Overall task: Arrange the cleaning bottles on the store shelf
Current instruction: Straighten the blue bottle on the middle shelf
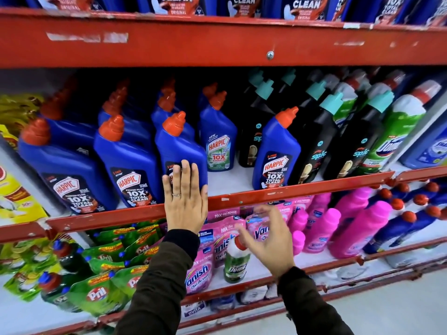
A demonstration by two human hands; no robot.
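The left hand (185, 201) is laid flat and open, fingers extended, against the label face of an upright blue Harpic bottle (180, 151) at centre frame, with nothing gripped; the right hand (264, 235), lower and to the right, is spread open, blurred and empty in front of the lower shelf. A stray blue Harpic bottle (275, 151) stands upright to the upper right of the right hand, the nearer one, among the black Spic bottles (314, 146). Four blue front bottles are counted along the red shelf rail (302, 187), three grouped at left, one apart.
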